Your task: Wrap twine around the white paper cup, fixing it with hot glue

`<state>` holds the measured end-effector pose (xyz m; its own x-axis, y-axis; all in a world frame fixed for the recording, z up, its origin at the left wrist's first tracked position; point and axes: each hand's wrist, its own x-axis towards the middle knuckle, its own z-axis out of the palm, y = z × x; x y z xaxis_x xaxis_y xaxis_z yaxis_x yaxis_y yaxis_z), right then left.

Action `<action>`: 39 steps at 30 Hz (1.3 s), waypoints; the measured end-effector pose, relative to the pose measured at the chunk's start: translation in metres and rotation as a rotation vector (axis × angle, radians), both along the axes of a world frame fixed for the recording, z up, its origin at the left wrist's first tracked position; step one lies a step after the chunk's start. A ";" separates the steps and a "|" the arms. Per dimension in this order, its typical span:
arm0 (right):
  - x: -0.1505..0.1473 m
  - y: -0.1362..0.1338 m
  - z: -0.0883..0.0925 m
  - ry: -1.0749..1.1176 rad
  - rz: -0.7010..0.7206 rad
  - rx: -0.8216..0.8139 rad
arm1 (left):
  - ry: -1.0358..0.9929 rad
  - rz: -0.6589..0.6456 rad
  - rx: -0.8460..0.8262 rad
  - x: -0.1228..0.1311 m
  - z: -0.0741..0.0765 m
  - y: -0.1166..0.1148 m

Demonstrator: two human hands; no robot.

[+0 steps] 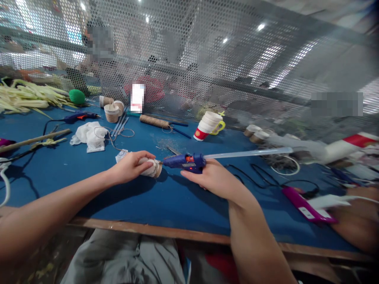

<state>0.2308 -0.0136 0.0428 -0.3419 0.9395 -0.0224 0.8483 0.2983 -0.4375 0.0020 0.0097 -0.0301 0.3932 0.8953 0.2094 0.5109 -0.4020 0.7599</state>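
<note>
My left hand (132, 165) grips a small paper cup (154, 169) that lies on its side, its rim end pointing right. In my right hand (214, 177) is a blue hot glue gun (189, 161) with a red light showing on its body. A long clear glue stick (248, 153) juts out of its back toward the right. The gun's nozzle touches or nearly touches the cup's rim end; I cannot tell which. Just behind the left hand lies a small white printed tag (121, 155). A thin metal tool (173, 150) lies behind the nozzle, partly hidden.
Behind are twine-wrapped cups (111, 114), a twine roll (154, 121), a stack of paper cups (208, 125) and a crumpled white bag (89, 136). Another glue gun (79, 116) and corn husks (29, 96) lie left. A purple power strip (308, 205) with cords sits right, near another person's arm (358, 221).
</note>
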 end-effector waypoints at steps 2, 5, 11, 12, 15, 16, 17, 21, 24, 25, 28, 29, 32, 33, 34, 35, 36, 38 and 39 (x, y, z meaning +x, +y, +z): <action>0.000 0.000 0.000 0.004 0.003 -0.005 | -0.004 -0.001 0.004 0.000 -0.001 0.000; 0.000 -0.001 0.000 0.013 0.010 -0.013 | -0.003 0.002 0.006 0.000 -0.002 0.001; 0.001 -0.003 0.001 -0.021 0.014 -0.025 | 0.010 0.014 0.004 0.000 0.001 0.000; 0.001 -0.003 0.001 -0.021 0.013 -0.026 | 0.008 0.013 0.000 0.000 0.001 -0.001; 0.001 -0.002 0.000 -0.015 0.014 -0.011 | -0.004 0.006 -0.013 0.000 0.001 -0.001; 0.000 -0.001 0.000 -0.014 0.014 -0.001 | -0.006 0.006 -0.012 0.000 0.001 -0.001; 0.000 -0.001 0.000 -0.013 0.013 0.008 | -0.007 0.004 -0.011 0.000 0.001 -0.001; 0.000 -0.001 0.000 -0.020 0.032 0.009 | 0.002 0.009 0.003 0.000 0.000 0.000; 0.001 -0.002 0.001 -0.033 0.051 0.018 | 0.006 0.017 0.013 0.000 -0.002 0.001; 0.001 -0.003 0.001 -0.038 0.058 0.027 | 0.006 0.019 0.016 0.000 -0.002 0.001; 0.001 -0.004 0.001 -0.046 0.073 0.048 | 0.006 0.017 0.026 0.000 -0.003 0.002; 0.001 -0.004 0.001 -0.051 0.070 0.049 | 0.007 0.018 0.030 0.000 -0.003 0.002; 0.000 -0.005 0.002 -0.070 0.048 0.042 | 0.015 0.023 0.030 0.000 -0.002 0.003; 0.000 -0.005 0.002 -0.072 0.047 0.041 | 0.017 0.026 0.026 0.000 -0.002 0.002; 0.000 -0.005 0.002 -0.069 0.051 0.042 | 0.019 0.029 0.023 0.000 -0.001 0.002; -0.001 -0.006 0.002 -0.063 0.057 0.041 | 0.021 0.032 0.021 0.000 -0.001 0.002; -0.001 -0.006 0.002 -0.057 0.063 0.041 | 0.022 0.032 0.019 0.000 -0.001 0.002; -0.001 -0.006 0.002 -0.050 0.072 0.043 | 0.022 0.031 0.019 0.000 -0.001 0.002; -0.001 -0.006 0.002 -0.050 0.075 0.046 | 0.021 0.028 0.020 0.000 -0.001 0.002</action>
